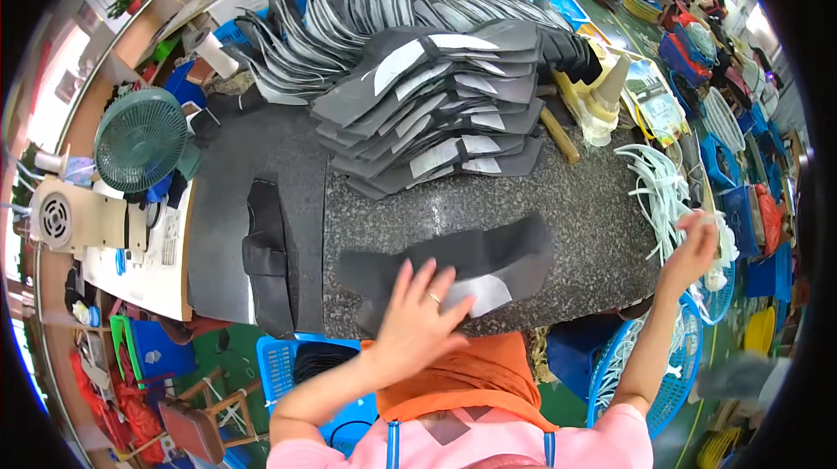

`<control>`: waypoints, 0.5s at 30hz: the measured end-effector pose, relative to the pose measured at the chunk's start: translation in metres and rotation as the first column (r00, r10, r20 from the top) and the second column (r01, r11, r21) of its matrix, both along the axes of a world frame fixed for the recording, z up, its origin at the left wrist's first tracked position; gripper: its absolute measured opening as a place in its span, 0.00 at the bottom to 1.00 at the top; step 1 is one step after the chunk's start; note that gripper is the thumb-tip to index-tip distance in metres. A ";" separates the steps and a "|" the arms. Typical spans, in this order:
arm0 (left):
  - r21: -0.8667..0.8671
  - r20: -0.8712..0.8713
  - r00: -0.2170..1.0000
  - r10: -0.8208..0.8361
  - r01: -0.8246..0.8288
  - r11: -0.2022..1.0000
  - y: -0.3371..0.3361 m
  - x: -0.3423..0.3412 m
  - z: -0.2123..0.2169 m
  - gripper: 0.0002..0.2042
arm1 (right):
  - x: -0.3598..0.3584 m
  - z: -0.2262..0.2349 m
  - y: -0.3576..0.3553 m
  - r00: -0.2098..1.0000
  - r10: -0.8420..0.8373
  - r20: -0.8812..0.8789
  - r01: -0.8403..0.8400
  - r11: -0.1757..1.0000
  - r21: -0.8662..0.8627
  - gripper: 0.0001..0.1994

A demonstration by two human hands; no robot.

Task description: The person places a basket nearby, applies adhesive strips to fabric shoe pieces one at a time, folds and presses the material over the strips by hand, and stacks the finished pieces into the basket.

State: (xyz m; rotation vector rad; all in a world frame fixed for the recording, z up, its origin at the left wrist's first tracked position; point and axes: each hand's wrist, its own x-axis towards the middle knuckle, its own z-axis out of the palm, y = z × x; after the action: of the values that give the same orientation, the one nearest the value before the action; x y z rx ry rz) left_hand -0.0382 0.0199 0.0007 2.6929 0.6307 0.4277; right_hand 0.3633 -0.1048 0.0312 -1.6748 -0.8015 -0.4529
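A dark grey shoe-upper-like piece with a pale patch lies flat at the front of the speckled work surface. My left hand rests on its near edge, fingers spread, gripping nothing. Out to the right, my right hand reaches beside a bundle of white strips hanging over the table's edge. Its fingers are curled together; what they hold, if anything, is too small to make out. A tall stack of similar dark pieces stands beyond my hands. Another dark piece lies at the left.
Many more pieces stand fanned at the back. A green fan and a beige machine are at the left. A wooden-handled tool and a glue-smeared cone sit back right. Blue baskets stand below the table.
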 end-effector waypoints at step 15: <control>-0.352 0.346 0.751 0.562 -0.451 0.820 -0.016 -0.040 0.008 0.03 | -0.200 -0.008 0.071 0.368 0.839 -0.401 -0.873 0.163 -0.459 0.07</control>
State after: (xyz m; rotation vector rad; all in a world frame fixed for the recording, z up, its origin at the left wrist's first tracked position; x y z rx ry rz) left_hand -0.0782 0.0039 0.0088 2.0437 1.1923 0.9900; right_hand 0.1631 -0.0339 0.0236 -1.4232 -1.8578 0.8003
